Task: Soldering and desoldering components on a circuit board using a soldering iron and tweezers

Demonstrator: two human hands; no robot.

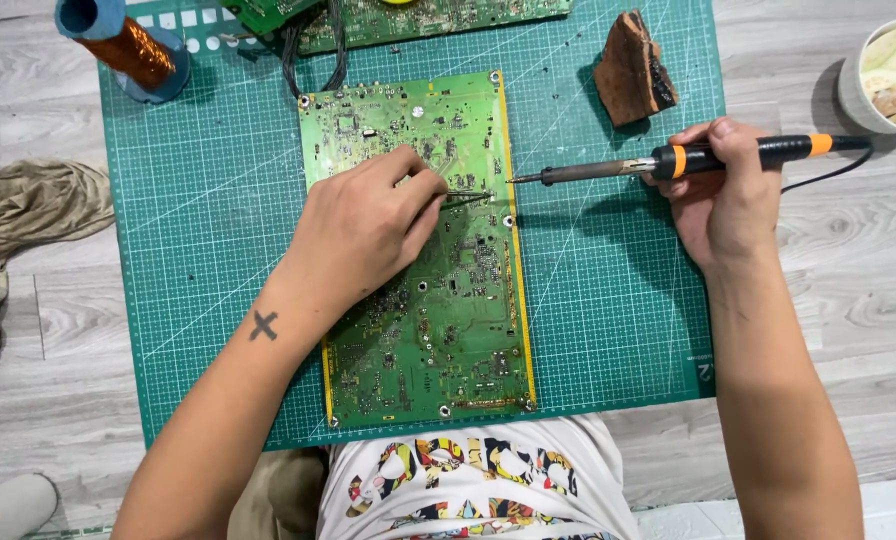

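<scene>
A large green circuit board [438,330] lies on a green cutting mat [208,200]. My left hand [363,225] rests on the board and pinches thin tweezers [465,197], whose tips point right near the board's right edge. My right hand [723,195] grips a black and orange soldering iron [688,160] held level. Its metal tip [516,180] hovers at the board's right edge, close to the tweezer tips.
A brown sponge-like block [633,70] lies on the mat at the back right. Another circuit board [418,18] with black cables sits at the back. A copper wire coil on a blue stand [128,45] stands back left. A crumpled cloth [23,215] lies left; a white bowl [888,75] sits far right.
</scene>
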